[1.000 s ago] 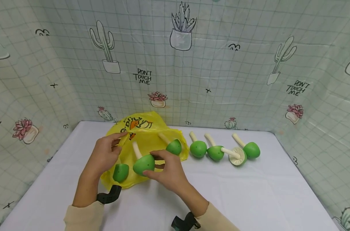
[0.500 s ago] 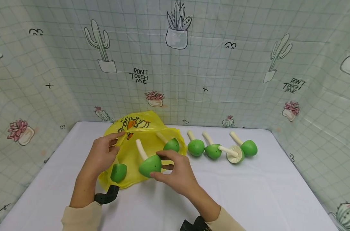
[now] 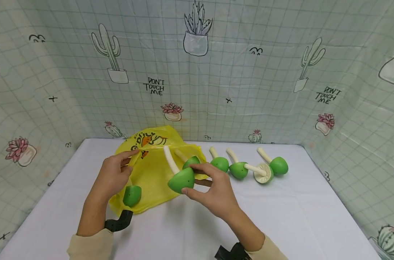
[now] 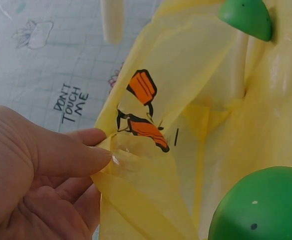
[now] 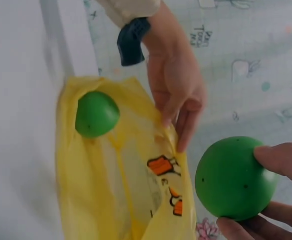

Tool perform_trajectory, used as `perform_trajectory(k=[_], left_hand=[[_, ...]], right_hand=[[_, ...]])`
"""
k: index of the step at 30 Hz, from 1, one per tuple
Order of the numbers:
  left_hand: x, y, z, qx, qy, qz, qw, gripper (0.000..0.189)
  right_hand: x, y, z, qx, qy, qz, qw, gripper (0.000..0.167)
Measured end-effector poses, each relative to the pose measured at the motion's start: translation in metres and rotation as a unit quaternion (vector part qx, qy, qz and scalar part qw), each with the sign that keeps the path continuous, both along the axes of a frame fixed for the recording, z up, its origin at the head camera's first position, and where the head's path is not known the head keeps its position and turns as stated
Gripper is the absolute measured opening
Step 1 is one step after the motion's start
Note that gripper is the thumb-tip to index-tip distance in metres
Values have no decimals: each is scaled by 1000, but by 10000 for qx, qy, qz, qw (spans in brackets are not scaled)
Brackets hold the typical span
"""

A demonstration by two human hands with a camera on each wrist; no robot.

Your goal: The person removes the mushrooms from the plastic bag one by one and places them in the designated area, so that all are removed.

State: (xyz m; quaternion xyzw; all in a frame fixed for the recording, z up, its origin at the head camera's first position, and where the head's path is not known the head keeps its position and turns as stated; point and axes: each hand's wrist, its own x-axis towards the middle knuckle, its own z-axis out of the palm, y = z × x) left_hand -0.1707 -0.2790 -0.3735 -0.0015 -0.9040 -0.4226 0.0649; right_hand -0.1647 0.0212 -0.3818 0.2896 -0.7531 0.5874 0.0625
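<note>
My left hand (image 3: 114, 175) pinches the upper edge of a yellow plastic bag (image 3: 153, 187), as the left wrist view shows close up. In my right hand (image 3: 218, 189) is a toy mushroom (image 3: 180, 180) with a green cap and white stem, gripped by the cap. Its stem points up and to the left, in front of the bag's mouth. Inside the bag lie two more mushrooms: one green cap (image 3: 132, 195) near the left side, and another cap (image 3: 191, 161) at the right, partly behind the held mushroom.
Several similar mushrooms lie on the white table (image 3: 281, 216) right of the bag, among them one with its pale underside (image 3: 263, 173) showing and one farthest right (image 3: 279, 166). A grid-patterned curtain (image 3: 229, 72) with cactus drawings stands behind and at both sides.
My right hand has moved rightward with the mushroom, and lately slightly up, away from the bag's left part. My left hand keeps its hold on the bag edge. The view has shifted slightly.
</note>
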Motion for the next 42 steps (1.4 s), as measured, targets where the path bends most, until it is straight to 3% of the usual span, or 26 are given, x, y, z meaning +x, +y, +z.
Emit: perform_trajectory(k=[5,16,25,42], left_hand=[[0,-1,0,28,-43,9,10000,58],[2,-2,-2,70,-76,-35,9999,57],[2,-2,-3,45,52,-48,10000,57],[1,0,0,10,-3,-81,10000,57]], right_hand=[[-6,20,-4,59,122,-458,9989,61],[-23,63,-32,303,116,-1399,9896,60],[-30,90,-45,451,-37,-1876,9812,62],[-23,115,-64,768,-218,-2314,9696,59]])
